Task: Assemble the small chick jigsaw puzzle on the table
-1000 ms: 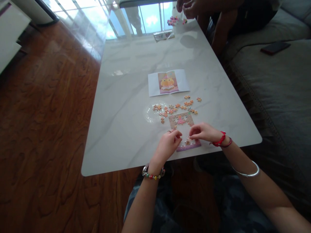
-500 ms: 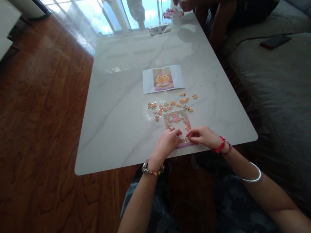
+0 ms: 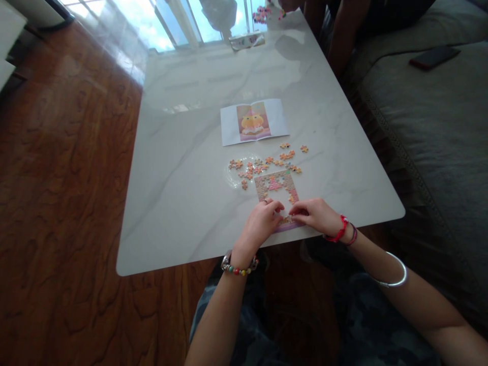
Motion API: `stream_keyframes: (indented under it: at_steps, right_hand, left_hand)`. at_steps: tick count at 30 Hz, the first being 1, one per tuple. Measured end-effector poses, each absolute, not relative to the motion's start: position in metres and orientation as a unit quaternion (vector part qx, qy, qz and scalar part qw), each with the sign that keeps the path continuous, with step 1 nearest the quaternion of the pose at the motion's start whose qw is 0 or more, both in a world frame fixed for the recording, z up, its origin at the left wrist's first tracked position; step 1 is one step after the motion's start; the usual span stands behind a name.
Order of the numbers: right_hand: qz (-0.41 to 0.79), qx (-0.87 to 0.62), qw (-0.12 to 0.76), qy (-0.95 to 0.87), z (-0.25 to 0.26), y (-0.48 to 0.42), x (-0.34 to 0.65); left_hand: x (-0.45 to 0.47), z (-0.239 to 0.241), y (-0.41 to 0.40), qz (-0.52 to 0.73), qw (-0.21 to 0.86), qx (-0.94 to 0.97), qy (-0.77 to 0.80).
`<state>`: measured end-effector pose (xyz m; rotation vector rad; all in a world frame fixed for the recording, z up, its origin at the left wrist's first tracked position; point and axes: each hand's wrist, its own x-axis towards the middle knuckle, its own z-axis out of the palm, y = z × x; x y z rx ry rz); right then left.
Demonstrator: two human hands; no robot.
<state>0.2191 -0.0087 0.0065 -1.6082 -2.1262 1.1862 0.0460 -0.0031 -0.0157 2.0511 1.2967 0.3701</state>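
A partly assembled jigsaw puzzle (image 3: 273, 184) lies near the front edge of the table, with a pinkish border and a white gap in its middle. My left hand (image 3: 263, 221) rests over its lower left side, fingers loosely bent and apart, with no piece visible in them. From the right, my right hand (image 3: 313, 212) reaches over the lower part, its thumb and index fingertip closed on a small puzzle piece (image 3: 288, 219). The fingertips partly hide that piece and the lower rows. Loose orange and yellow puzzle pieces (image 3: 269, 160) lie scattered just beyond the puzzle.
Behind the pieces lies a creased picture sheet (image 3: 253, 122) on the white marbled table (image 3: 171, 178). A torn-looking wrapper (image 3: 247, 41) and small colourful items (image 3: 261, 14) are at the far end. Another person's arm (image 3: 348, 33) is beside the sofa (image 3: 427, 112), where a phone (image 3: 434, 57) lies.
My right hand has shifted slightly left, closer to my left hand, still pinching over the lower part of the puzzle. The view has tilted slightly; the loose pieces look unchanged.
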Motion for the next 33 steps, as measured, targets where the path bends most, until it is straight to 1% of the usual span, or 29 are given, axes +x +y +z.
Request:
stream_keyframes:
  at_steps: [5,9,12,18,33]
  right_hand:
    - [0.337,-0.554,0.094,-0.756,0.0074,-0.0105,0.2135]
    - [0.308,-0.554,0.084,-0.769,0.0079,-0.0126,0.2109]
    - [0.292,-0.55,0.091,-0.777,0.0067,-0.0126,0.2109]
    - [0.321,-0.538,0.105,-0.772,0.0042,-0.0087,0.2131]
    - [0.337,-0.529,0.109,-0.771,0.0018,-0.0046,0.2158]
  left_hand:
    - [0.044,-0.014,-0.0018,0.154,0.354,0.783,0.487]
    - [0.0416,-0.0116,0.0008,0.157,0.379,0.772,0.485]
    - [0.0408,-0.0106,0.0022,0.157,0.389,0.768,0.485]
    - [0.0415,-0.0092,0.0013,0.166,0.38,0.771,0.483]
    - [0.0457,-0.0164,-0.0017,0.165,0.344,0.78,0.495]
